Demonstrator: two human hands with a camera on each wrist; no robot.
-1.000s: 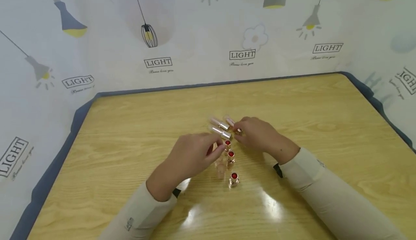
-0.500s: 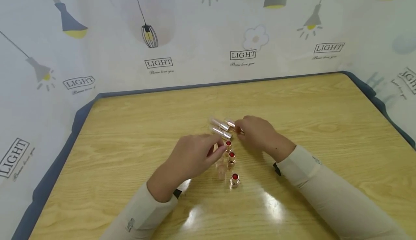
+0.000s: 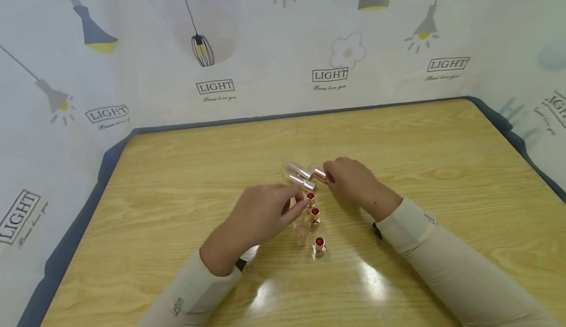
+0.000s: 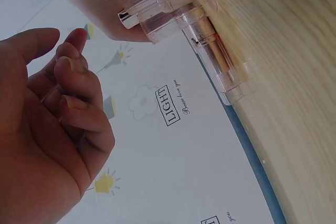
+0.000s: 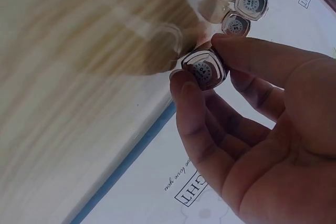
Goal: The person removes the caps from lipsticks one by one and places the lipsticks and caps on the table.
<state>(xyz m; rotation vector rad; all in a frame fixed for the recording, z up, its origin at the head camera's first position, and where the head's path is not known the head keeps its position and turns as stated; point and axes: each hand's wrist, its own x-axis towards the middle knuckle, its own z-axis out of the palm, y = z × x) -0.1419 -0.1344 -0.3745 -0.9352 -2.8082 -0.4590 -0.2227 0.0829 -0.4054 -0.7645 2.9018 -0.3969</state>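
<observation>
In the head view my right hand (image 3: 351,184) pinches the base of a lipstick tube (image 3: 319,172) lying on the table. The right wrist view shows thumb and forefinger on its squarish base (image 5: 203,72), which bears a round label. Two similar lipsticks (image 3: 302,181) with clear caps and silvery bases lie just left of it. My left hand (image 3: 263,214) hovers with loosely bent fingers, holding nothing, beside several small upright tubes. Three show red round tops with gold rims: a far one (image 3: 310,199), a middle one (image 3: 315,215) and a near one (image 3: 319,246).
The wood-grain table (image 3: 190,179) has a dark blue border (image 3: 265,118) along its back. Behind it hangs a pale sheet (image 3: 274,46) printed with lamps. A pinkish clear piece (image 3: 301,235) stands left of the red-topped tubes, partly behind my left hand.
My right hand has shifted slightly to the right, and the lipstick in its grip has slid a little right and nearer. My left hand and the upright tubes stay in place.
</observation>
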